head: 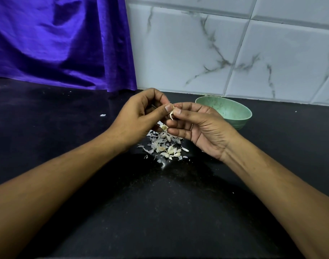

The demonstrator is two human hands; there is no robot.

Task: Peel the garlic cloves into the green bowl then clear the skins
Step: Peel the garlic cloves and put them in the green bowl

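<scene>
Both hands meet above the black counter and pinch one small garlic clove [172, 109] between them. My left hand [139, 116] holds it from the left with thumb and fingers curled. My right hand [197, 126] pinches it from the right, and a strip of skin hangs down from the clove. Under the hands lies a pile of garlic cloves and loose white skins [165, 146]. The green bowl [232, 113] stands just right of and behind my right hand; its visible inside shows no cloves.
A purple cloth [62, 43] hangs at the back left down to the black counter [160, 202]. A white marble-tiled wall [234, 49] rises behind the bowl. One stray white scrap [103, 115] lies on the counter to the left.
</scene>
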